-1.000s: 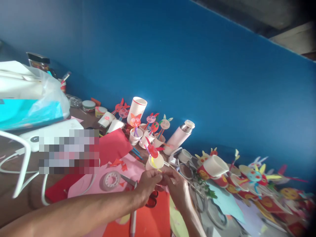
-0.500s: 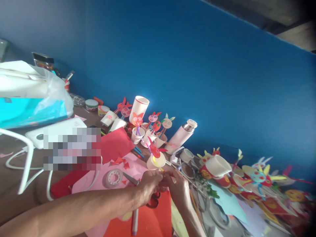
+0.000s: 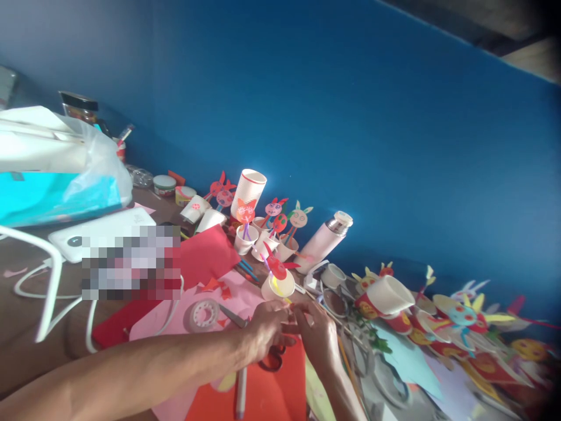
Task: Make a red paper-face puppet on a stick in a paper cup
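Note:
My left hand [image 3: 268, 332] and my right hand [image 3: 316, 330] meet with fingertips pinched together. Whatever they hold is small and hidden by the fingers. Right behind them stands a paper cup [image 3: 277, 287] with a red paper animal head [image 3: 277, 268] and a yellow strip at its rim. Scissors [image 3: 272, 359] lie partly under my left hand, blades pointing left. A tape roll [image 3: 204, 316] rests on pink paper [image 3: 175, 318]. Below my hands, a white marker [image 3: 241, 394] lies on orange-red paper [image 3: 274, 392].
Several cups with paper animal heads [image 3: 299, 217] stand behind, beside a stack of paper cups [image 3: 249, 190] and a pink thermos [image 3: 322, 242]. More decorated cups [image 3: 390, 294] crowd the right. A white power bank [image 3: 103, 234], cables and a bag [image 3: 61, 199] occupy the left.
The view has shifted very slightly. Both hands stay together in the same place, with only small finger movement.

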`<state>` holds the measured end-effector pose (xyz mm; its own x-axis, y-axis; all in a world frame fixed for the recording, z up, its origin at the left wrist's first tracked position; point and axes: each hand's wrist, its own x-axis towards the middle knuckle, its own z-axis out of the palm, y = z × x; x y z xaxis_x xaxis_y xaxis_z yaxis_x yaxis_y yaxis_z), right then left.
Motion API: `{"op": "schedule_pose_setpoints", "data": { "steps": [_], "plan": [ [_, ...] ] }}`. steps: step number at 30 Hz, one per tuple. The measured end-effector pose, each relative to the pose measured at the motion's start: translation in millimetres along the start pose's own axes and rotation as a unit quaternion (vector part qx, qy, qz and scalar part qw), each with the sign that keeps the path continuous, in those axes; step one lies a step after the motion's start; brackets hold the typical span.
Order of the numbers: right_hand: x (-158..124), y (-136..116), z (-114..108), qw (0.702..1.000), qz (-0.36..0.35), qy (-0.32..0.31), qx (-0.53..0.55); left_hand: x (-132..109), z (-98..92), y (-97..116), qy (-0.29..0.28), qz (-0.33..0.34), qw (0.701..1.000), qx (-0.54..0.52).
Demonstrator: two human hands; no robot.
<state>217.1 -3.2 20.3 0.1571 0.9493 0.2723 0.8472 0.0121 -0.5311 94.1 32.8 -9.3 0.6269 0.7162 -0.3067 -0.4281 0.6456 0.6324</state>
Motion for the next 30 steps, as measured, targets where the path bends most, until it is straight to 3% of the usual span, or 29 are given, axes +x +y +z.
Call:
{"op": "schedule_pose_setpoints", "data": {
  "steps": [14,30],
  "plan": [
    [0,1,-5,0.995,-0.097,-0.011,-0.028,-2,8.4,8,0.057,0.003,0.998,-0.040],
    [0,8,-2,0.993,-0.116,0.003,-0.024,5,4.5,8,0.076,-0.019,0.996,-0.038]
  ]
}}
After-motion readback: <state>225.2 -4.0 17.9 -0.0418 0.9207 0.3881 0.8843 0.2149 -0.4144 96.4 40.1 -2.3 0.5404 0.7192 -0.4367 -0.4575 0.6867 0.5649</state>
